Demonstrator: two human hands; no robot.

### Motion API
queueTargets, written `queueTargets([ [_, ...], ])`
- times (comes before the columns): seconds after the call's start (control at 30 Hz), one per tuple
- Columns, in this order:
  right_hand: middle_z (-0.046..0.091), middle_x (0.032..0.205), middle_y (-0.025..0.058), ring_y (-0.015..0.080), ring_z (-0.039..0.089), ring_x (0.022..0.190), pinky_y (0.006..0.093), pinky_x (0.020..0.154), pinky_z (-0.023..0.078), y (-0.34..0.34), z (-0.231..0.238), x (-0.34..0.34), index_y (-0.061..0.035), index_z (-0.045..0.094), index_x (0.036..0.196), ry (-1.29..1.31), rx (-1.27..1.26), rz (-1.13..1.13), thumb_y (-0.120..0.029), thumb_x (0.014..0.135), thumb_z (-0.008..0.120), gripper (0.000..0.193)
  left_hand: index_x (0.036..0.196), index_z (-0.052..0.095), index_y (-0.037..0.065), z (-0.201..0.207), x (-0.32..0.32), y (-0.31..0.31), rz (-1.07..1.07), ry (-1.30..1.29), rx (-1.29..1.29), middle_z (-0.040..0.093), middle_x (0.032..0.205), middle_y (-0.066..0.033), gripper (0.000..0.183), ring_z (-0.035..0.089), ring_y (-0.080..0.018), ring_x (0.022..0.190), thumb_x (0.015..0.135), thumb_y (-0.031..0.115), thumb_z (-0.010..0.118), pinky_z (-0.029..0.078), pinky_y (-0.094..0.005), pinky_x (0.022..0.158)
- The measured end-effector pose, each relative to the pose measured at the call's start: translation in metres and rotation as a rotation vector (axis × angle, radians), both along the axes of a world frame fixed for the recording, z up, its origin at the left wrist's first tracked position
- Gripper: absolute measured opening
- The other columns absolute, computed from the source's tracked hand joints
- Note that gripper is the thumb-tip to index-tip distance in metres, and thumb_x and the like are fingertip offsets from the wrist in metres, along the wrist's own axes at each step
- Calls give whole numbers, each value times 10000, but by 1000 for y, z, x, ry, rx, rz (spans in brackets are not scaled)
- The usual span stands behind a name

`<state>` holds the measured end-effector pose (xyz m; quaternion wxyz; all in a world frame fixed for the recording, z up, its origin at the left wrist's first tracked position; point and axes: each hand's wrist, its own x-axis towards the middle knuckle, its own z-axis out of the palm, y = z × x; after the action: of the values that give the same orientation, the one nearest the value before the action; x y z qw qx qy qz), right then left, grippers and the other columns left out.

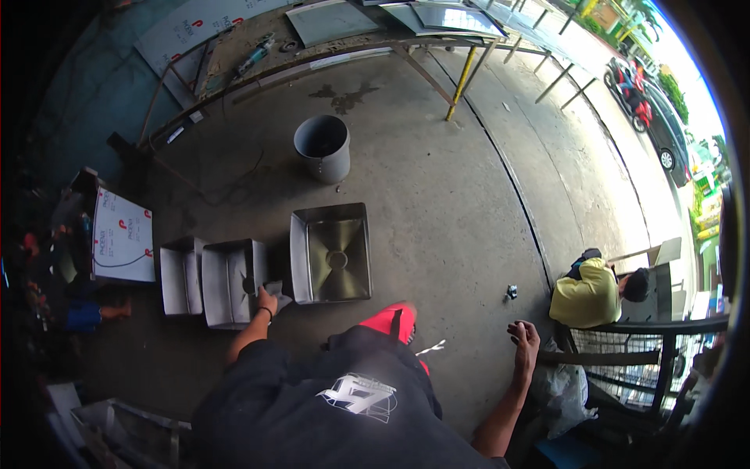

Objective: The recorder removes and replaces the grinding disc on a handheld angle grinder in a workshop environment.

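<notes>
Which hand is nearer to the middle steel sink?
Left. The left hand, holding a cloth, touches the middle sink at its right edge. The right hand is far to the right, over the bare floor.

Steel sinks: three. Grey bucket: one. Seated person: one. Cloth: one.

Seen from above, a person in a dark shirt and red shorts stands on a concrete floor. The left hand, at centre frame, grips a grey cloth against the edge of a steel sink basin. A larger steel sink lies just right of it, a smaller one just left. The right hand, lower right, hangs loosely curled and empty. A grey bucket stands above centre. A seated person in yellow is at right.
</notes>
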<state>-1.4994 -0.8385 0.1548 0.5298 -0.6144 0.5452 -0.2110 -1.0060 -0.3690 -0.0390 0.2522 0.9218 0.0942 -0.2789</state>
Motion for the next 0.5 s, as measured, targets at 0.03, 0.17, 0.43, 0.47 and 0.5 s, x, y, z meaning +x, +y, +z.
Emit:
queueTargets([
  [0.03, 717, 994, 115, 207, 686, 945, 337, 829, 505, -33, 3, 22, -19, 640, 1101, -18, 10, 35, -294, 1006, 576, 298, 1477, 322, -55, 16, -13, -8, 12, 70, 40, 502, 1409, -287, 680, 506, -387, 1307, 842, 24, 551, 404, -404, 1108],
  [0.17, 720, 1058, 166, 246, 692, 1020, 360, 875, 517, -135, -1, 152, 0, 637, 1149, -33, 138, 312, -374, 1010, 552, 408, 1475, 328, -47, -63, -84, 29, -106, 102, 230, 519, 1393, -276, 681, 505, -395, 1307, 846, 58, 565, 415, -415, 1093],
  [0.43, 670, 1180, 190, 284, 642, 1134, 431, 948, 503, -233, -106, 408, 7, 567, 1251, 124, 580, 641, -571, 979, 514, 641, 1430, 413, -25, -132, -119, -113, -379, 437, -175, 552, 1353, -277, 664, 521, -382, 1291, 855, 193, 663, 424, -418, 1070],
  [0.47, 633, 1237, 208, 309, 613, 1175, 457, 969, 493, -238, -127, 448, 3, 524, 1308, 112, 719, 636, -593, 964, 523, 688, 1426, 419, -22, -139, -100, -129, -331, 474, -168, 563, 1340, -272, 651, 530, -376, 1283, 861, 194, 660, 433, -420, 1053],
  [0.5, 596, 1295, 226, 335, 585, 1215, 483, 990, 482, -238, -148, 481, 0, 481, 1364, 112, 869, 623, -615, 950, 533, 743, 1422, 425, -19, -139, -92, -141, -279, 524, -156, 574, 1327, -268, 639, 538, -370, 1274, 866, 195, 657, 441, -422, 1036],
])
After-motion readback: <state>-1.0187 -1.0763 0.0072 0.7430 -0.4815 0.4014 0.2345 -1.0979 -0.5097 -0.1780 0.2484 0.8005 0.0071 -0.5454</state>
